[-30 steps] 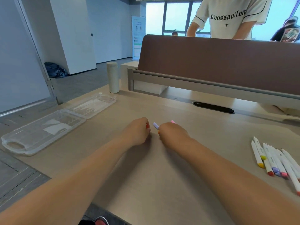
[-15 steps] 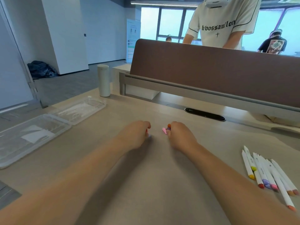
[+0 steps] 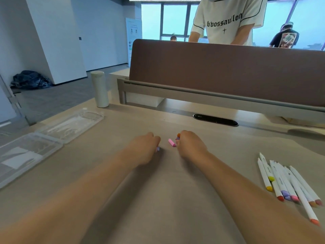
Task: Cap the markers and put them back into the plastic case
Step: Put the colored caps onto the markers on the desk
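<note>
- At the middle of the worktop (image 3: 158, 199), just beside the right hand (image 3: 190, 145): pink cap (image 3: 172, 142), loose and flat on the surface; long axis diagonal, far-left to near-right.
- On the left hand (image 3: 144, 148): fingers curled tight around lilac cap (image 3: 158, 148), only its tip showing below the knuckles.
- On the right hand: fingers curled and clamped on orange and purple caps (image 3: 178, 136), poking out at the far side.
- Toward the right edge: markers (image 3: 288, 185), bundled side by side, some touching; long axes running from far edge to near edge, fanning slightly toward the near right corner; coloured ends pointing at the near edge, pale ends at the far edge. Cap or bare nib at the pale ends: cannot tell.
- Along the left edge: plastic case (image 3: 44, 143), open, both halves flat, well apart from the markers.
- Risk, judged: dropping a cap from the crowded right hand; cause, several small pieces in one grip.
- Risk, judged: rolling of the loose pink cap if nudged by either hand.
- Risk, judged: fitting a cap to the wrong colour; check against the coloured end before pressing.
- Risk, judged: scattering markers on the long carry across to the plastic case; move few at a time.
</note>
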The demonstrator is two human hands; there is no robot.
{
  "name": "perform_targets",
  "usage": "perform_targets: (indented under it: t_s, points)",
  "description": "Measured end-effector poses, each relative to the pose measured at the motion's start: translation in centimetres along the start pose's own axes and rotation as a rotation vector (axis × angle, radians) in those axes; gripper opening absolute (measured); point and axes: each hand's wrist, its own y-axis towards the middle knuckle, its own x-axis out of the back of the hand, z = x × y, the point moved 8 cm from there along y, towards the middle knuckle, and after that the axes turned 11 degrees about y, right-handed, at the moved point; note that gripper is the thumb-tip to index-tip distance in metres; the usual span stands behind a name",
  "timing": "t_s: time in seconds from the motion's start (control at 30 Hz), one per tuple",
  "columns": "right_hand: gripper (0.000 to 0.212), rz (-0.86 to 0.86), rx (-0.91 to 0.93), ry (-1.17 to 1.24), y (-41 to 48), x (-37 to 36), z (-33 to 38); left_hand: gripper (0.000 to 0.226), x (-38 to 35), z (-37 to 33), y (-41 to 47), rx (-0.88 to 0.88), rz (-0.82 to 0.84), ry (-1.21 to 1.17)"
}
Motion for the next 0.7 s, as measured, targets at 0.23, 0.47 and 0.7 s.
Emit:
perform_targets:
  t_s: [0.23,0.47,0.7]
  points:
    - [0.017,-0.085,-0.009,0.090,0.2,0.1,-1.4,0.022,0.6,-1.3,0.4,0.012,-0.104,-0.021]
    - [0.018,-0.093,0.031,0.132,0.7,0.1,-1.9,0.021,0.3,-1.3,2.3,0.010,-0.074,-0.037]
    - [0.024,-0.111,0.092,0.153,0.8,0.2,-0.6,0.031,0.9,-1.2,3.1,0.037,-0.144,-0.158]
